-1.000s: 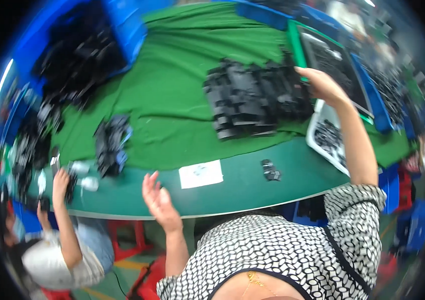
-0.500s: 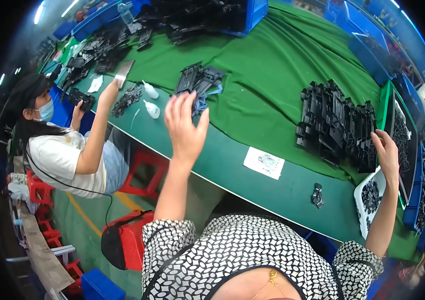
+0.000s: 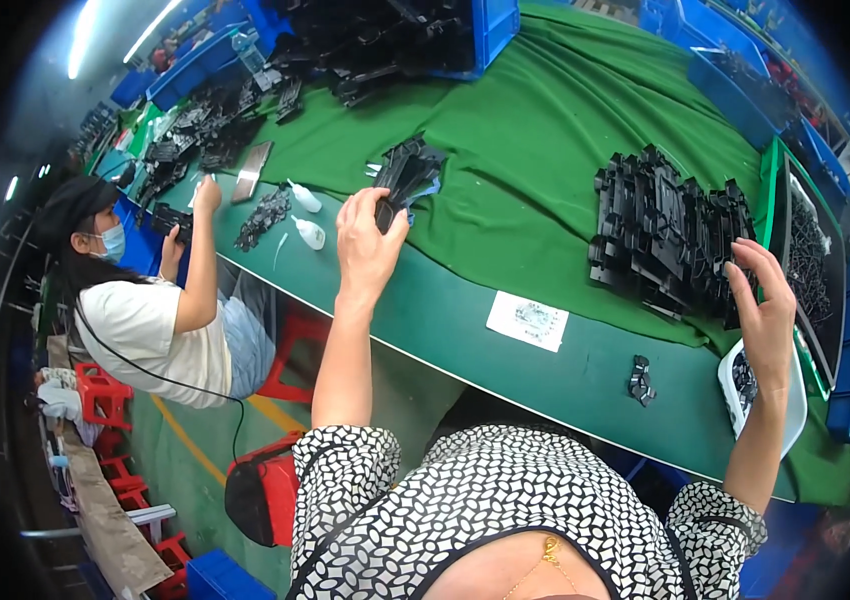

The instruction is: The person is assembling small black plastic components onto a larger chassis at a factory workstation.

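Note:
My left hand closes its thumb and fingers on the near end of a black plastic part, which is tilted at the edge of the green cloth. Bits of blue and silver show beside that part. My right hand stands at the right end of a row of black plastic parts, its thumb and fingers apart with nothing seen between them. Below that hand is a white tray of small black pieces, partly hidden by my forearm.
A printed white card and a small black piece lie on the green table. At left, a co-worker handles a black part near two white squeeze bottles. A blue bin stands at the back.
My left hand has taken hold of a black part and tilted it. My right hand has shifted slightly, its fingers now off the row. The co-worker's phone-like slab now lies on the table.

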A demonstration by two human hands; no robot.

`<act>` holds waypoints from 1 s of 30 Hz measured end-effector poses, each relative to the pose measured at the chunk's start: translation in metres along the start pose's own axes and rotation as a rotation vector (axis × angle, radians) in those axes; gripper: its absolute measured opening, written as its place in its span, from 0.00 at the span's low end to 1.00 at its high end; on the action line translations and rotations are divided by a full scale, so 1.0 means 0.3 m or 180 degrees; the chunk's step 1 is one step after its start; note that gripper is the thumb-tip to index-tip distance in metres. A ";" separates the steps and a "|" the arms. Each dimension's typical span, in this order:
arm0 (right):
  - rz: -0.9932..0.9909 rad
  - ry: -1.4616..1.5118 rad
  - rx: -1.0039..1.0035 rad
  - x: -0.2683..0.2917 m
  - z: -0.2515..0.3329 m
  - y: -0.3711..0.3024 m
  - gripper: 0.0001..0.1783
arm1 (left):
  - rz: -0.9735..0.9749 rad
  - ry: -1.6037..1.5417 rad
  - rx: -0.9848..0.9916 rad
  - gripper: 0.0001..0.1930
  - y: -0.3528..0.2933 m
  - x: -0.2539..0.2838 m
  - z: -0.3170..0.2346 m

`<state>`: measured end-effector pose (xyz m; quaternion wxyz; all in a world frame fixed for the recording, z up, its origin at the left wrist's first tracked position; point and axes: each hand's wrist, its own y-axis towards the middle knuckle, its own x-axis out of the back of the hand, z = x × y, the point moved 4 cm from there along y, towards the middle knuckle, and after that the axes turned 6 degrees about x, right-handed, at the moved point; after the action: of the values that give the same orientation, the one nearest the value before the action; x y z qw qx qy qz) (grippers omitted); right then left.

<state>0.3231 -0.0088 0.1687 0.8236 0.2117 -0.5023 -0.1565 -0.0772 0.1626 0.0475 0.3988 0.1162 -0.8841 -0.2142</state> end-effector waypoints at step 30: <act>-0.0058 0.5183 -0.1958 -0.437 0.085 -0.080 0.10 | -0.0005 -0.2476 -0.0219 0.43 -0.296 0.043 -0.298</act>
<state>0.2406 0.0274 0.0671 0.9461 0.0299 0.3092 -0.0917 -0.0151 0.0537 0.0669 0.0374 0.0136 -0.9614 -0.2721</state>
